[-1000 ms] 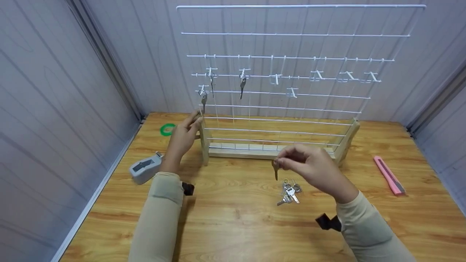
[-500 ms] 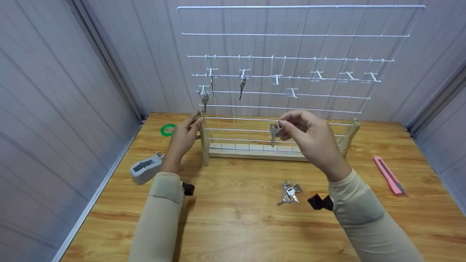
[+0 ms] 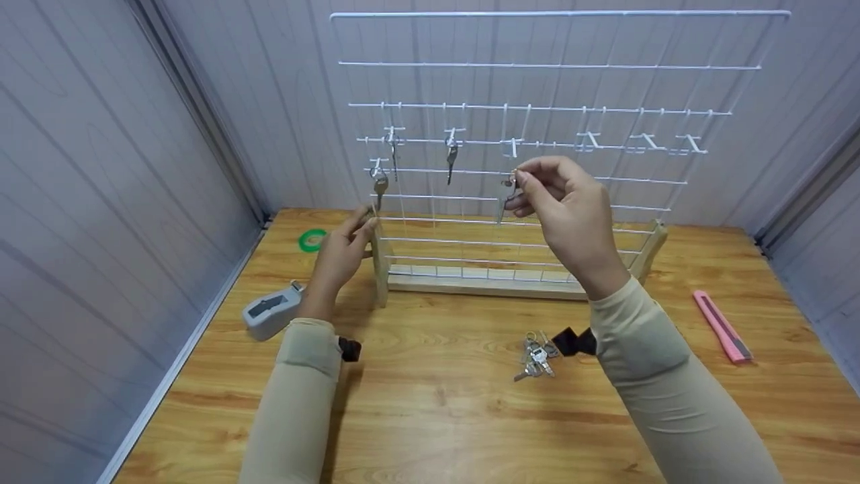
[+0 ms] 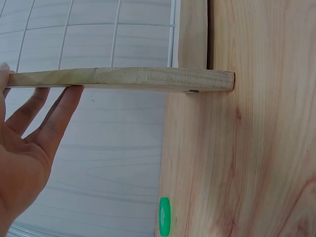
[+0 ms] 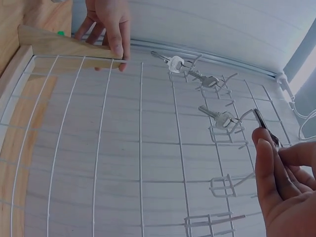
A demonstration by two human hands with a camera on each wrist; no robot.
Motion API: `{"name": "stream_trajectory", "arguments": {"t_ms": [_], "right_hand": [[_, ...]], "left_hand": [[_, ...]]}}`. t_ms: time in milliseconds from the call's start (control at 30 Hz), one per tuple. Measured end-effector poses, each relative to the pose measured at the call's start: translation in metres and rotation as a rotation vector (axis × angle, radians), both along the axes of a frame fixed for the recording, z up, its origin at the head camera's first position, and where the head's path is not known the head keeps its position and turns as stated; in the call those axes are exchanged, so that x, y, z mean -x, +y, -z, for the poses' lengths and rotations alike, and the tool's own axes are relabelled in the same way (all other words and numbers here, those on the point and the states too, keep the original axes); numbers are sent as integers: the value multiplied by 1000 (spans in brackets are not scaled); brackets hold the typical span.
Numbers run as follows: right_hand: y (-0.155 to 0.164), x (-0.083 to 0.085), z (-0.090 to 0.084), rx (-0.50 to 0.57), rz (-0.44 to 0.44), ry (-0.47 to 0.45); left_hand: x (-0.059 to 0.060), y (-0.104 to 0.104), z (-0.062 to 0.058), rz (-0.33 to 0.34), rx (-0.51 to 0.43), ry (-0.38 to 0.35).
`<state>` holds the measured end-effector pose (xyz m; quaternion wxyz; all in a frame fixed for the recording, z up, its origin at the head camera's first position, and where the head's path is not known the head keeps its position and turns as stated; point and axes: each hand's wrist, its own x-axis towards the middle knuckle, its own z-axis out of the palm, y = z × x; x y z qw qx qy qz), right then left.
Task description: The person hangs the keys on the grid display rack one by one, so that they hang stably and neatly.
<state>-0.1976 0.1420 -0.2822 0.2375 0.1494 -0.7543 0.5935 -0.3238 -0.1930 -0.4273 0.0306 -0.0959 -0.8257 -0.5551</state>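
Observation:
My right hand pinches a small silver key by its ring end, in front of the white wire grid rack. The key hangs below the fingertips, just under a bare white hook. At the rack's left end, my left hand grips the wooden side post, thumb on one side and fingers on the other. Three hooks at the left carry keys: an upper-left key, a lower-left key and another key beside them. My right hand covers part of the grid.
A pile of several keys lies on the wooden table below my right forearm. To the left are a grey tape dispenser and a green tape roll. A pink utility knife lies at the right. Panelled walls surround the table.
My right hand has risen from above the key pile to hook height, carrying the key up in front of the grid. The left hand stays on the side post.

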Motion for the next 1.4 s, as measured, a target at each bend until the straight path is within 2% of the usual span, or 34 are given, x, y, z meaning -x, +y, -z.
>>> {"name": "stream_trajectory", "arguments": {"t_ms": [167, 567, 900, 1400], "right_hand": [[-4, 4, -6, 53, 39, 0], [-9, 14, -17, 24, 102, -109], [-10, 20, -19, 18, 98, -193], [-10, 25, -15, 7, 97, -228]], "left_hand": [[-1, 0, -1, 3, -5, -1], [-1, -2, 0, 7, -8, -3], [-1, -3, 1, 9, -21, 15], [-1, -3, 1, 4, -8, 16]]}}
